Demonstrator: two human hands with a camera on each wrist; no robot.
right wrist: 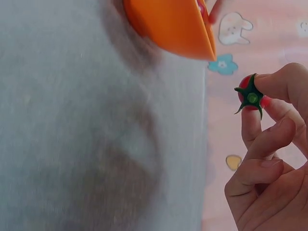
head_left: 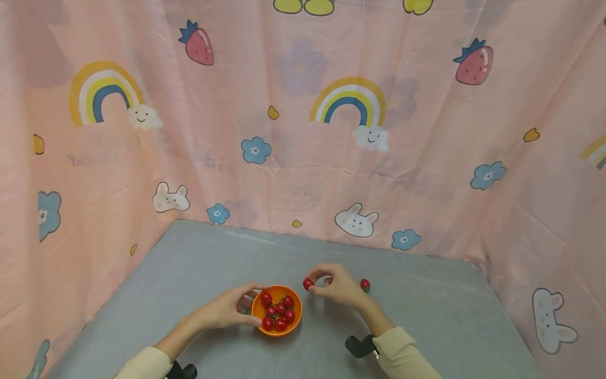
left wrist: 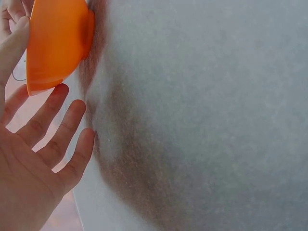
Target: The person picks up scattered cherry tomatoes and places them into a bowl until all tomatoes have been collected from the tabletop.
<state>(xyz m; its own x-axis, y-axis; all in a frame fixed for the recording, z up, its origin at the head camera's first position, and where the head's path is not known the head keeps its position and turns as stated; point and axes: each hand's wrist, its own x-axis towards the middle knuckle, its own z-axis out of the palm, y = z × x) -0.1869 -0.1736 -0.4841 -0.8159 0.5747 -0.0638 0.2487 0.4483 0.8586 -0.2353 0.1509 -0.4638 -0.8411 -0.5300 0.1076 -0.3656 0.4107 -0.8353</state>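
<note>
An orange bowl [head_left: 279, 289] with several red cherry tomatoes [head_left: 280, 309] in it stands on the grey table. My left hand [head_left: 227, 308] holds the bowl at its left side, thumb at the near rim and fingers spread along the wall. Just right of the bowl, my right hand [head_left: 337, 287] pinches one cherry tomato [right wrist: 248, 96] between thumb and fingertips, above the table. Its green stem cap faces the right wrist camera. Another cherry tomato [head_left: 365, 285] lies on the table to the right of this hand.
A grey cloth-like surface covers the table [head_left: 454, 316]. Behind it and at both sides hangs a pink curtain [head_left: 303, 184] with printed rainbows, strawberries, flowers and rabbits. Dark wrist camera mounts [head_left: 358, 346] stick out below the wrists.
</note>
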